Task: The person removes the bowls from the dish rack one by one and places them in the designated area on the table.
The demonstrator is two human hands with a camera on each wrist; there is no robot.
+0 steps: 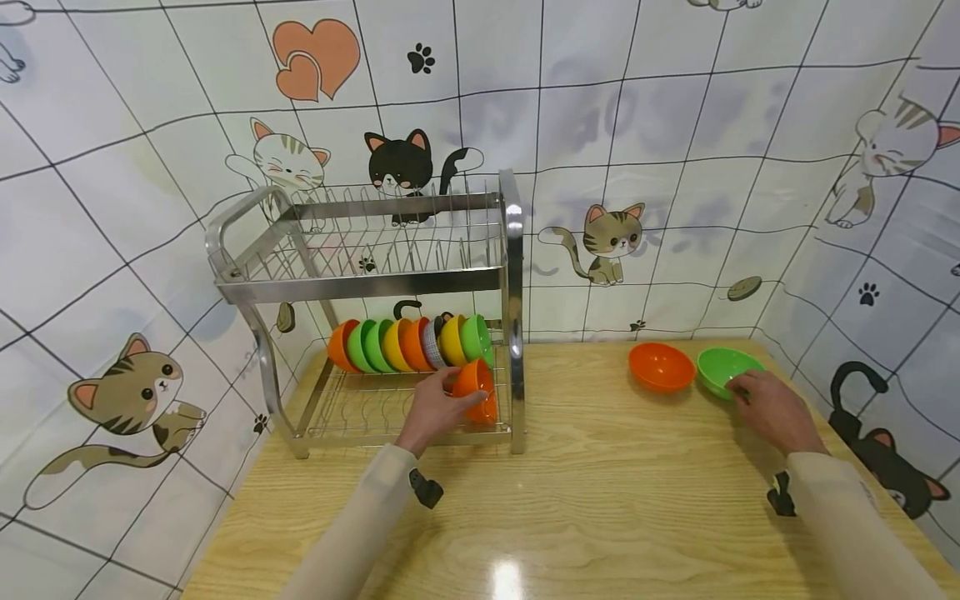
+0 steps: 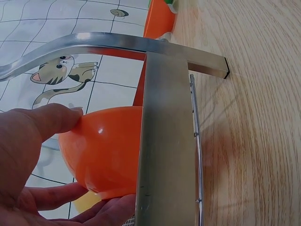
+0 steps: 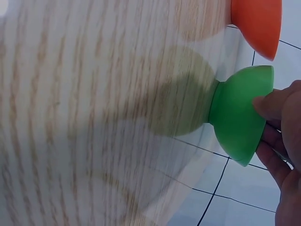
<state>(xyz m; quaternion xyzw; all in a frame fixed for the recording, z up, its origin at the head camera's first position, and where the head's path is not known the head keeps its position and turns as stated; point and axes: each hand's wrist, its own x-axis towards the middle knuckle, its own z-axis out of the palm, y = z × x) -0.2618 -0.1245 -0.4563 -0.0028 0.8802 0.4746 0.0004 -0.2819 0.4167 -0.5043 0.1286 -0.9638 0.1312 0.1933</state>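
In the head view my left hand (image 1: 435,410) grips an orange bowl (image 1: 476,392) tipped on its side at the right front of the rack's lower shelf. The left wrist view shows the thumb on one side of this bowl (image 2: 103,148) and the fingers on the other, with a rack bar hiding part of it. At the right, my right hand (image 1: 774,410) pinches the rim of an upright green bowl (image 1: 723,367). Thumb outside and fingers inside show on that bowl (image 3: 242,108) in the right wrist view. Beside it stands another orange bowl (image 1: 660,368).
A two-tier metal dish rack (image 1: 375,287) stands at the left, its upper tier made of wire slots. Several orange, green and yellow bowls (image 1: 397,343) and a patterned one line the lower shelf's back. The wooden table (image 1: 615,492) meets cat-printed walls behind and at the sides.
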